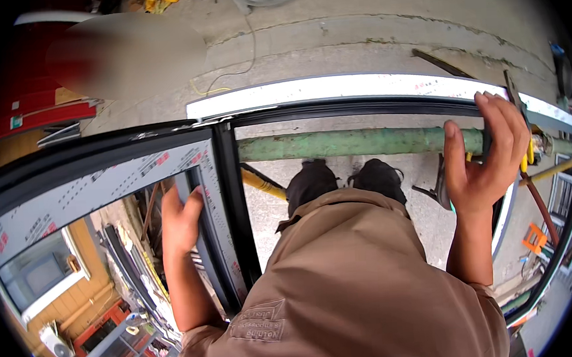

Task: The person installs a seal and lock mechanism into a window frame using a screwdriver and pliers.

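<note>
Downward view of our work. At 9 o'clock, rectangular black-edged window sash in printed white film (95, 193); our left hand (180, 220), 8 to 9 o'clock, grasps its dark grey inner upright (214, 263) between thumb and fingers. From 12 to 2 o'clock, long black frame rail with white film (333, 89). Our right hand (490, 157), 3 o'clock, spread and released, fingertips over rail's far end; contact, we cannot tell. Worn green round pipe (350, 143) crosses below rail.
</note>
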### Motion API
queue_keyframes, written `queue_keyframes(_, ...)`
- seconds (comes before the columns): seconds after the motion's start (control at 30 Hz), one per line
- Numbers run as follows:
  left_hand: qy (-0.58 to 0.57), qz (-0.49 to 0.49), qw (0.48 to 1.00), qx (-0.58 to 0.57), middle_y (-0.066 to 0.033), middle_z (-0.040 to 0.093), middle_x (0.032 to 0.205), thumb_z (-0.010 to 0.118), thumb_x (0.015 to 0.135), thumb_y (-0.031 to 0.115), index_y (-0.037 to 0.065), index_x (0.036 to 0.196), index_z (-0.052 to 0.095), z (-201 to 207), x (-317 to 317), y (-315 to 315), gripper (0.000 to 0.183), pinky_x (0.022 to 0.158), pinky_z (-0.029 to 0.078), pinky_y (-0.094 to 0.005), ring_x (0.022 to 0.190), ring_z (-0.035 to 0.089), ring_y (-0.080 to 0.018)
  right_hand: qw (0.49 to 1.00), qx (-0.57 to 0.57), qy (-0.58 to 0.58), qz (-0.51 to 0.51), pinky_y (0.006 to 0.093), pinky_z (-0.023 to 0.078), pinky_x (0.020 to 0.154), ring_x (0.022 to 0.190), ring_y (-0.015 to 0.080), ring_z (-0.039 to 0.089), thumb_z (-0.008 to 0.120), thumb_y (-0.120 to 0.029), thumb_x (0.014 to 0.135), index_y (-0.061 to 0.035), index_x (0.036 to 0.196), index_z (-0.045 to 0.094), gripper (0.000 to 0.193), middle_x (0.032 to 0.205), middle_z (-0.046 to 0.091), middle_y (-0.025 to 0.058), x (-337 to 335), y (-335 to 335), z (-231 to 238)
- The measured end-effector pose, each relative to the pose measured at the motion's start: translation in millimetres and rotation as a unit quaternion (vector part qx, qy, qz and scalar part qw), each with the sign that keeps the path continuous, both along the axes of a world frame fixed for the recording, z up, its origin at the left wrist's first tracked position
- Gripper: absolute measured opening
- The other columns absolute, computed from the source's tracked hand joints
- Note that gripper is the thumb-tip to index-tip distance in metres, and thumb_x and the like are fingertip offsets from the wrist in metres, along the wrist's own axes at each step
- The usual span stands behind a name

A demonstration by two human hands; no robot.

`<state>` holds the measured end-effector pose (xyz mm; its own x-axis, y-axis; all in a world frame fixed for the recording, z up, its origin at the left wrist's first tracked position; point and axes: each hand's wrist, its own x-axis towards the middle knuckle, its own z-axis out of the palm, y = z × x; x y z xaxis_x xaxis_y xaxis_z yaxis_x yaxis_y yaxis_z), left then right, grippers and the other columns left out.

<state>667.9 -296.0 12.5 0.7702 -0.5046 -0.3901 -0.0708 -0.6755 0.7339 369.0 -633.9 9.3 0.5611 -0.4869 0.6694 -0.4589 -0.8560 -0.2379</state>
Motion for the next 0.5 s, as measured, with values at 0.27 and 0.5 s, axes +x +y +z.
queue_keyframes(0.27, 0.021, 0.028, 0.999, -0.025, -0.0104, 0.069, 0.123, 0.056, 0.107, 0.019, -0.006, 0.139, 0.059, -24.1, 16.3, 43.5, 0.041, 0.102, 0.047, -0.0324, 0.11, 0.061, -0.018, 0.931, 0.092, 0.188, -0.299, 0.0523, 0.04, 0.118, 0.139, 0.0457, 0.051, 0.081, -0.041, 0.094, -0.0032, 0.149, 0.056, 0.071, 0.15, 0.054, 0.0269, -129.2, -59.4, -9.5)
queue_keyframes(0.5, -0.006, 0.02, 1.0, 0.019, -0.0081, 0.074, 0.109, 0.057, 0.106, 0.022, -0.006, 0.125, 0.067, -6.0, 1.8, 26.0, 0.035, 0.09, 0.05, -0.032, 0.098, 0.064, -0.0158, 0.925, 0.132, 0.224, -0.278, 0.051, 0.049, 0.106, 0.126, 0.0473, 0.061, 0.072, -0.041, 0.102, -0.0022, 0.147, 0.058, 0.062, 0.135, 0.064, 0.0282, -141.8, -73.3, -31.6)
